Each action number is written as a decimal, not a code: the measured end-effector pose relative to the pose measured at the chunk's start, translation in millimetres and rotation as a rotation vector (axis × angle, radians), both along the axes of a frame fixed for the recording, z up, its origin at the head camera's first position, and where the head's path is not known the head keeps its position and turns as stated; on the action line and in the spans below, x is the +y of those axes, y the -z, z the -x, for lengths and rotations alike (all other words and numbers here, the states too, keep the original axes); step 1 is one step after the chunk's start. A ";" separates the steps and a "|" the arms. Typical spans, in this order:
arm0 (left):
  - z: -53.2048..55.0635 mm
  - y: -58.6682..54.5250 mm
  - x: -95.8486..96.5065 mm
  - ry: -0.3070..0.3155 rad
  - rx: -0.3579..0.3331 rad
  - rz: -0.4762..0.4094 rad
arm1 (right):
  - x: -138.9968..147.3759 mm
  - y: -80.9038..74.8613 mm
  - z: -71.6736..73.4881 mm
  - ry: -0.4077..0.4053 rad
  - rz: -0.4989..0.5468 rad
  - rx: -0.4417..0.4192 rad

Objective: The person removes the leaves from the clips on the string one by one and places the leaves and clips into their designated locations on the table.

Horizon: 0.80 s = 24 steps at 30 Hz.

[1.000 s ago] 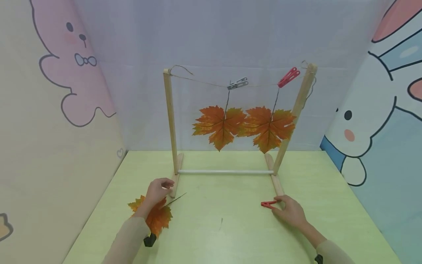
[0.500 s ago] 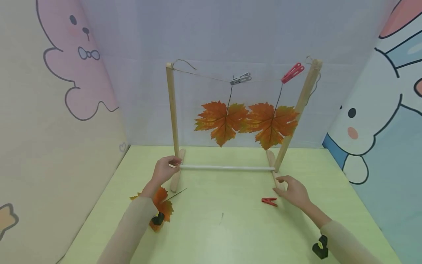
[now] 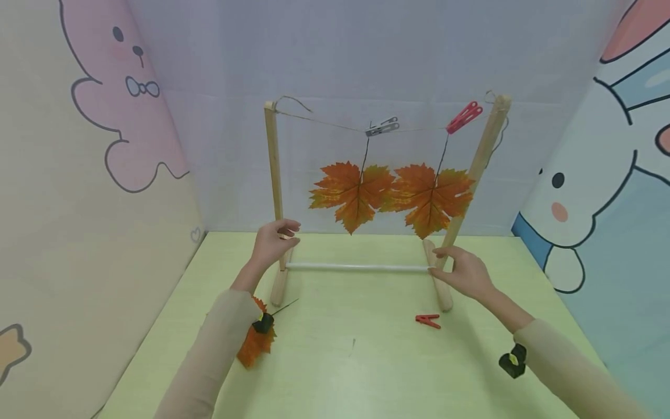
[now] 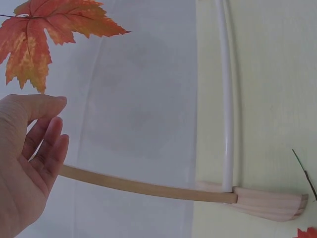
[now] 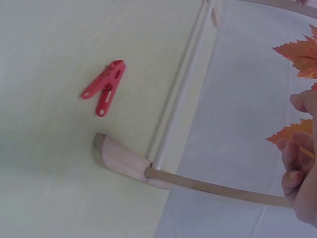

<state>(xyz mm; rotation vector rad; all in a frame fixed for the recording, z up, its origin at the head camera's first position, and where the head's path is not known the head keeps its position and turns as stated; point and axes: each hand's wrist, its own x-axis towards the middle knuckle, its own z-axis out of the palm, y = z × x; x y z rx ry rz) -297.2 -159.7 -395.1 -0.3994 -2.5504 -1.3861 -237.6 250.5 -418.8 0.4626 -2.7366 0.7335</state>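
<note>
My left hand (image 3: 272, 241), fingers loosely bent and holding nothing, overlaps the lower part of the left wooden post (image 3: 273, 163) in the head view. My right hand (image 3: 464, 272), thumb and fingers apart with nothing between them, is beside the foot of the right wooden post (image 3: 488, 139). A twine line (image 3: 324, 121) joins the post tops. A grey clothespin (image 3: 382, 126) and a red clothespin (image 3: 464, 117) each hold an orange maple leaf (image 3: 352, 195) by its stem. Another red clothespin (image 5: 105, 88) lies on the table below my right hand.
A third maple leaf (image 3: 257, 348) lies on the table (image 3: 377, 372) at the left, partly hidden under my left sleeve. A white rod (image 3: 361, 267) joins the wooden feet (image 3: 279, 289) of the frame. Curtains with cartoon figures (image 3: 570, 192) surround the table.
My right hand has let go of the red clothespin, leaving it on the table, and moved up to the right post. My left hand has risen from above the loose leaf to the left post.
</note>
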 end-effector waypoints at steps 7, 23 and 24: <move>6.2 -20.7 9.6 0.011 0.018 -0.003 | -9.2 -29.7 6.9 -0.042 -0.024 0.030; 14.7 -59.1 34.6 0.039 0.101 -0.015 | -30.3 -90.5 21.1 -0.130 -0.022 0.211; 15.0 -61.7 36.4 0.041 0.104 -0.016 | -31.2 -93.3 22.1 -0.133 -0.022 0.228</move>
